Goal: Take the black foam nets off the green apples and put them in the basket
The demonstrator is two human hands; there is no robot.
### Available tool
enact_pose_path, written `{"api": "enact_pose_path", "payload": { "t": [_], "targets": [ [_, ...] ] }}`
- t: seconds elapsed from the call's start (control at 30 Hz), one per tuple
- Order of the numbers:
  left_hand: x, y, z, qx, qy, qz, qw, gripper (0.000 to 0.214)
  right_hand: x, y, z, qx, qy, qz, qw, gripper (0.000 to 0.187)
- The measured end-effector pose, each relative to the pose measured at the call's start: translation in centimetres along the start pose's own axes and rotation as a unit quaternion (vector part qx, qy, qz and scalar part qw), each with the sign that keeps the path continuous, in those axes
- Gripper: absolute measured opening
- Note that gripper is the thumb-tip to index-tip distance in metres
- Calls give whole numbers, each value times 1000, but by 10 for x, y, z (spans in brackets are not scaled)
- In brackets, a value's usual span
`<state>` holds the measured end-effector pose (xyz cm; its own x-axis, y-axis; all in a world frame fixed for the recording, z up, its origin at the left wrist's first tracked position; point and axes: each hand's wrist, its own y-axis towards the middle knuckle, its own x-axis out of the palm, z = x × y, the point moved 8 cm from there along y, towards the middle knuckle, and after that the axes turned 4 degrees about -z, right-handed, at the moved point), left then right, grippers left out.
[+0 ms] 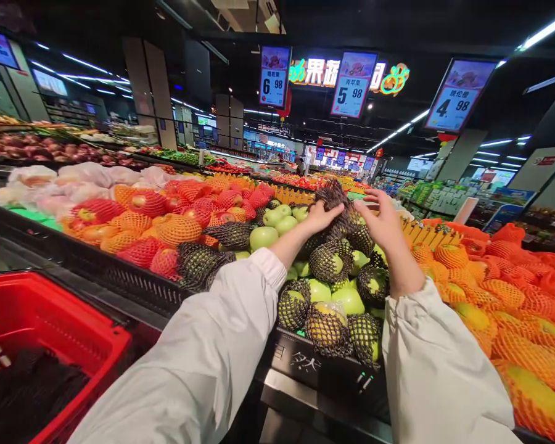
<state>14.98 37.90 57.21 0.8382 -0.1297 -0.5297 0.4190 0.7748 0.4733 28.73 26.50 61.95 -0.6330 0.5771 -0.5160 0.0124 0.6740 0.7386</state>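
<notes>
My left hand (322,217) holds a bunched black foam net (335,200) above the green apples; its thumb lies across the net and its other fingers are partly hidden. On the net's other side, my right hand (385,221) is open with fingers spread, its thumb close to the net; whether they touch I cannot tell. Below lie bare green apples (348,300) and several apples in black foam nets, such as a netted apple (330,260) near the middle. Whether the bunched net has an apple inside is unclear.
Red- and orange-netted fruit (178,228) lies on the left, orange-netted fruit (504,296) on the right. A black display crate edge (314,370) runs along the front. At lower left is a red basket (106,351) with dark contents. Price signs (351,84) hang overhead.
</notes>
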Motion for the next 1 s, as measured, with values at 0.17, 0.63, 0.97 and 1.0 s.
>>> {"api": "enact_pose_path", "payload": {
  "t": [0.17,0.63,0.97,1.0],
  "targets": [
    [32,-10,-19,13,120,-119,986,92,63,-4,36,6,-134,-178,975,54],
    [-46,-5,-64,-98,142,76,982,36,48,-21,56,198,-345,-138,907,41],
    [-62,-29,-57,-188,140,188,954,45,75,-28,59,128,-313,-243,909,30],
    [-61,-28,-58,-191,133,181,956,45,75,-28,58,127,-303,-250,911,24]
  ]
}}
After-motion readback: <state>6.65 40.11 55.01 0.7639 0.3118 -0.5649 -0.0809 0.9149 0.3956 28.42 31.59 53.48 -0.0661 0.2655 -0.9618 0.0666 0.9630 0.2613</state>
